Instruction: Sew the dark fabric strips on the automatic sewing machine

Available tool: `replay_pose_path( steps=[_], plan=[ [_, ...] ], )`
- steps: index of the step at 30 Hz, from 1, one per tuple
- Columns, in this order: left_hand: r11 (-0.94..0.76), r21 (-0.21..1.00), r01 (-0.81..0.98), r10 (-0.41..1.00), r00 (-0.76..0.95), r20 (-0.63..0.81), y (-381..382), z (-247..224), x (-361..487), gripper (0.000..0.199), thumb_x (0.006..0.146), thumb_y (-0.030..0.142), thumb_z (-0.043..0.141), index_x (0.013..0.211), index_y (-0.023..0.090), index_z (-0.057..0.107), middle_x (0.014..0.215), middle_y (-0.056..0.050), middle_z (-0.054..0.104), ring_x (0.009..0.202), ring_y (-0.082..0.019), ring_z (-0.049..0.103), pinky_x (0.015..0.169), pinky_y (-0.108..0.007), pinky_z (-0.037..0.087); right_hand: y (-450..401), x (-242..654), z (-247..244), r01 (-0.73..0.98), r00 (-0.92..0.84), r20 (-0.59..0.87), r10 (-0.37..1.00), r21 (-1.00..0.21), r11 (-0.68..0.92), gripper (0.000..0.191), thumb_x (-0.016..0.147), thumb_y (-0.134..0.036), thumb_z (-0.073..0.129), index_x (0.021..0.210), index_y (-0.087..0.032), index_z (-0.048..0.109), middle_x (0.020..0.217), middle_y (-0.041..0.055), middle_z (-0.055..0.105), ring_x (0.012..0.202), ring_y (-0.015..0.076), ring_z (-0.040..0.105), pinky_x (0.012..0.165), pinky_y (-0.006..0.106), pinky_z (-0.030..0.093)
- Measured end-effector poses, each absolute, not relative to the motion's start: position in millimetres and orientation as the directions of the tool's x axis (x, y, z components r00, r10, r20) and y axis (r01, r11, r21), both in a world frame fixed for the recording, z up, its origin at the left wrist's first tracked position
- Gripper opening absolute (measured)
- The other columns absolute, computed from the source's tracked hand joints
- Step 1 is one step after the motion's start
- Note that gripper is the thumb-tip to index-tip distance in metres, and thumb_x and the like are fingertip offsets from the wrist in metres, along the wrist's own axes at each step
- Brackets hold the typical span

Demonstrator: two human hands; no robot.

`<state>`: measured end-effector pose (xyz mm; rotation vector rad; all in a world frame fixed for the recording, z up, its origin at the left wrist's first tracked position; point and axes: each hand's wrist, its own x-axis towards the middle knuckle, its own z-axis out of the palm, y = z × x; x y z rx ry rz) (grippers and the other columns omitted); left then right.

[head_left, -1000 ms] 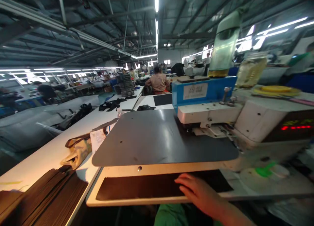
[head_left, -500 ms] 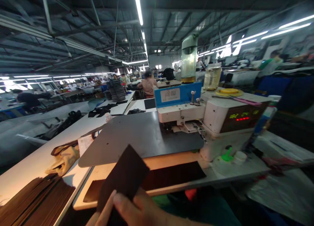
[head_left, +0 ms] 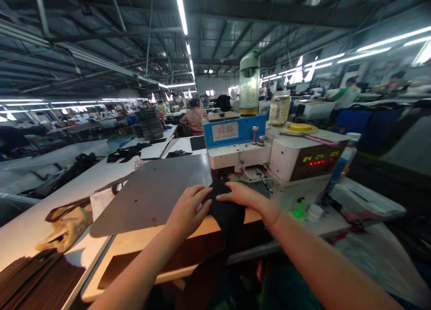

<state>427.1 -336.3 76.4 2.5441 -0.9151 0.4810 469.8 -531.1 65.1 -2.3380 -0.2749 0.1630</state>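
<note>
A black fabric piece [head_left: 229, 213] reaches from under the sewing machine's head [head_left: 240, 157] over the table's front edge. My left hand [head_left: 193, 207] pinches its left edge between thumb and fingers. On its upper right side, my right hand [head_left: 237, 195] holds it with the thumb and fingertips, close to the needle area. The needle itself is hidden. Below my hands, a dark fabric strip [head_left: 191, 255] lies along the front of the table, partly covered by my left forearm. The grey metal plate [head_left: 161, 191] spreads to the left of the machine.
A stack of dark brown fabric pieces [head_left: 37, 281] lies at lower left, near a yellowish cloth [head_left: 67, 224]. On the machine stand a bottle [head_left: 249, 85], a jar [head_left: 279, 110] and a yellow disc [head_left: 301, 127]. A green-tipped bottle [head_left: 299, 210] stands right; a person [head_left: 194, 117] sits ahead.
The black fabric piece has moved from the near table edge forward to the machine head. Both hands went forward with it and are now on either side. The panel's lit digits differ.
</note>
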Motion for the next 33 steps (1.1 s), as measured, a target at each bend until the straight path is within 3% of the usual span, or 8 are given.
replay_pose_path(
  steps=[5, 10, 14, 21, 26, 33],
  plan=[
    [-0.777, 0.166, -0.607, -0.559, 0.787, 0.261, -355, 41, 467, 0.04, 0.087, 0.043, 0.041, 0.12, 0.024, 0.052, 0.122, -0.006, 0.053, 0.11, -0.024, 0.047, 0.089, -0.041, 0.041, -527, 480, 65, 0.085, 0.983, -0.086, 0.16, -0.562, -0.823, 0.028, 0.069, -0.034, 0.066, 0.086, -0.012, 0.063, 0.081, 0.0066, 0.067, 0.069, 0.0171, 0.059, 0.054, 0.023, 0.039],
    [-0.77, 0.154, -0.619, -0.582, 0.78, 0.228, -356, 39, 474, 0.042, 0.088, 0.045, 0.037, 0.123, 0.025, 0.049, 0.126, -0.006, 0.05, 0.111, -0.024, 0.045, 0.091, -0.04, 0.039, -531, 485, 57, 0.117, 0.993, 0.07, 0.094, -0.525, -0.843, 0.02, 0.08, -0.027, 0.054, 0.089, -0.012, 0.065, 0.081, 0.0065, 0.068, 0.072, 0.0156, 0.06, 0.059, 0.023, 0.04],
    [-0.772, 0.159, -0.615, -0.585, 0.786, 0.2, -358, 42, 483, 0.043, 0.088, 0.045, 0.037, 0.124, 0.024, 0.049, 0.127, -0.006, 0.049, 0.111, -0.025, 0.045, 0.091, -0.04, 0.039, -533, 493, 52, 0.109, 0.993, 0.097, 0.069, -0.513, -0.851, 0.021, 0.08, -0.025, 0.055, 0.095, -0.013, 0.065, 0.089, 0.0071, 0.069, 0.08, 0.0154, 0.062, 0.067, 0.022, 0.043],
    [-0.766, 0.17, -0.62, -0.589, 0.783, 0.201, -362, 41, 496, 0.042, 0.087, 0.043, 0.039, 0.122, 0.023, 0.05, 0.126, -0.005, 0.05, 0.111, -0.024, 0.045, 0.094, -0.039, 0.037, -532, 499, 54, 0.124, 0.988, 0.141, 0.065, -0.467, -0.876, 0.027, 0.082, -0.024, 0.053, 0.104, -0.013, 0.064, 0.105, 0.0094, 0.066, 0.097, 0.0185, 0.06, 0.082, 0.024, 0.042],
    [-0.763, 0.168, -0.624, -0.593, 0.779, 0.203, -361, 40, 500, 0.042, 0.086, 0.042, 0.039, 0.122, 0.023, 0.051, 0.126, -0.005, 0.05, 0.111, -0.024, 0.046, 0.095, -0.039, 0.037, -530, 499, 51, 0.16, 0.978, 0.193, 0.078, -0.455, -0.876, 0.028, 0.084, -0.023, 0.049, 0.105, -0.011, 0.063, 0.105, 0.0097, 0.066, 0.097, 0.019, 0.06, 0.083, 0.024, 0.042],
    [-0.751, 0.177, -0.636, -0.61, 0.771, 0.183, -360, 43, 504, 0.041, 0.087, 0.04, 0.04, 0.122, 0.021, 0.051, 0.126, -0.006, 0.05, 0.113, -0.024, 0.045, 0.096, -0.039, 0.036, -524, 496, 55, 0.207, 0.968, 0.194, 0.158, -0.264, -0.942, 0.028, 0.085, -0.017, 0.042, 0.103, -0.014, 0.064, 0.104, 0.0105, 0.065, 0.093, 0.0186, 0.06, 0.08, 0.024, 0.042]
  ],
)
